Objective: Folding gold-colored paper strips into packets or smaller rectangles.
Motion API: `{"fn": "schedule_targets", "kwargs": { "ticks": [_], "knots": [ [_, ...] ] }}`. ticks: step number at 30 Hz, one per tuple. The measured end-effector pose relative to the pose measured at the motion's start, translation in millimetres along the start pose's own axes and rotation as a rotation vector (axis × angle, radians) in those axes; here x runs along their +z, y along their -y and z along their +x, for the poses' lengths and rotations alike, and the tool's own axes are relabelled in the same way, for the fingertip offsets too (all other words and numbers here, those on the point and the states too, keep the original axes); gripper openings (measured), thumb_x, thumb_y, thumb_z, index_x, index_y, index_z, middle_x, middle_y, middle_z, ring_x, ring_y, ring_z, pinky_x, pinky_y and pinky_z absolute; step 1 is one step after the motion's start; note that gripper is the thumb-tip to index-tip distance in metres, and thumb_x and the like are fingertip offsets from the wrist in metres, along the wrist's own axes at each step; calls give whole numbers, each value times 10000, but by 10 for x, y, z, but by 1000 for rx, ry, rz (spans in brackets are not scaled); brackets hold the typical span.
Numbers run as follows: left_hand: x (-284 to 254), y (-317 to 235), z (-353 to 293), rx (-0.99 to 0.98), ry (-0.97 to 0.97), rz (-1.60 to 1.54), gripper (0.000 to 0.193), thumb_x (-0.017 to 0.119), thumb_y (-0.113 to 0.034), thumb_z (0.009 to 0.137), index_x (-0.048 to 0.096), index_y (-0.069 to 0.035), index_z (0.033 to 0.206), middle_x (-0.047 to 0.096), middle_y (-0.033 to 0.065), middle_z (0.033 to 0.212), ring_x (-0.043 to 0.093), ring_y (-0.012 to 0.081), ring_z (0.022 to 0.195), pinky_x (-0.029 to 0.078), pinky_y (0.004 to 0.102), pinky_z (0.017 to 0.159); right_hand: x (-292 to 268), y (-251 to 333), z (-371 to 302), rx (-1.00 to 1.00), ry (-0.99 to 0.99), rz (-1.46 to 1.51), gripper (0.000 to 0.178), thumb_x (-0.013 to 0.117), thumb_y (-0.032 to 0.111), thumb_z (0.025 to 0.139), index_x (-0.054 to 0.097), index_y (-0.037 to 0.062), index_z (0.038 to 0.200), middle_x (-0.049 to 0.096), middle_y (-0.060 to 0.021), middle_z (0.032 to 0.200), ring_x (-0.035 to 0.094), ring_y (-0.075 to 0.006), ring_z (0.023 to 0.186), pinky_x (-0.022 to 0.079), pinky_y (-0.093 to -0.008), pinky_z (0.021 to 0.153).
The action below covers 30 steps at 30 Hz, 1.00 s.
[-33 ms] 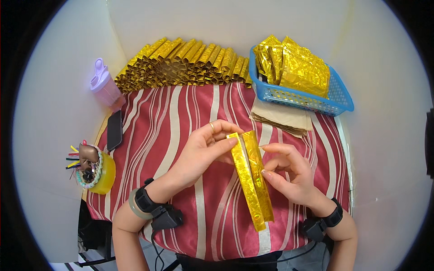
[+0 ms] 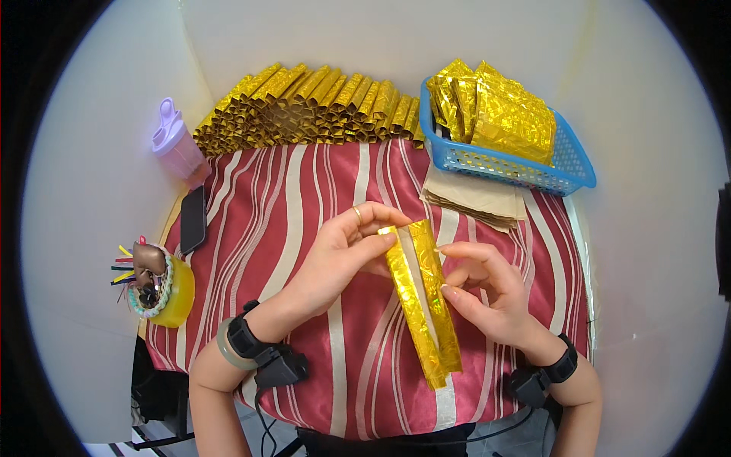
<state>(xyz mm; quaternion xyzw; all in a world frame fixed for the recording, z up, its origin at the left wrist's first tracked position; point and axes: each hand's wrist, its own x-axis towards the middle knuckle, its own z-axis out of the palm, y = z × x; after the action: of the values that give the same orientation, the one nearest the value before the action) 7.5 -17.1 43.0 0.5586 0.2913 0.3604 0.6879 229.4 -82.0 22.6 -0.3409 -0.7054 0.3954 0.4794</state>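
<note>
Over the middle of the table I hold a folded gold foil paper (image 2: 417,305), long and narrow, slanting down to the right. Its two long gold sides stand slightly apart, with a pale strip of paper showing between them. My left hand (image 2: 358,247) grips its upper left end, thumb on the front and the other fingers partly hidden behind. At the right edge, the thumb and forefinger of my right hand (image 2: 491,293) are curled around the paper's side. How firmly those right fingertips press cannot be made out.
Rolled gold foil papers (image 2: 304,107) are piled along the back. At back right, a blue basket (image 2: 502,167) holds gold sheets (image 2: 514,114), beside tan papers (image 2: 476,199). Along the left lie a lilac cup (image 2: 179,148), a phone (image 2: 193,221) and a yellow container (image 2: 181,289). Striped cloth (image 2: 312,320) covers the table.
The gap between the paper's two gold sides has widened, and more of the pale strip shows. Its left side has shifted slightly left with my left thumb.
</note>
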Motion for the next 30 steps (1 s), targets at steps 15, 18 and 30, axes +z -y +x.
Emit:
{"fn": "schedule_targets", "kwargs": {
  "ticks": [15, 18, 30],
  "knots": [
    [-120, 332, 90, 498, 184, 1326, 274, 703, -238, 824, 648, 0, 947, 520, 162, 1201, 466, 330, 1171, 403, 425, 1001, -83, -107, 115, 239, 351, -513, 381, 697, 182, 837, 560, 58, 1170, 655, -168, 908, 671, -314, 863, 518, -377, 739],
    [-115, 293, 56, 484, 238, 1341, 301, 736, -228, 779, 657, -5, 967, 509, 159, 1222, 442, 336, 1205, 393, 433, 1010, -108, -155, 103, 176, 347, -464, 430, 679, 135, 844, 544, 70, 1247, 637, -176, 981, 647, -322, 869, 510, -388, 755],
    [-136, 292, -117, 521, 438, 1355, 223, 653, -44, 782, 644, -66, 1004, 552, 117, 1180, 442, 339, 1233, 324, 493, 1076, -124, -24, -93, -240, 436, -843, 460, 670, 2, 714, 625, 85, 1163, 562, -103, 1244, 536, -291, 1165, 470, -375, 943]
  ]
}}
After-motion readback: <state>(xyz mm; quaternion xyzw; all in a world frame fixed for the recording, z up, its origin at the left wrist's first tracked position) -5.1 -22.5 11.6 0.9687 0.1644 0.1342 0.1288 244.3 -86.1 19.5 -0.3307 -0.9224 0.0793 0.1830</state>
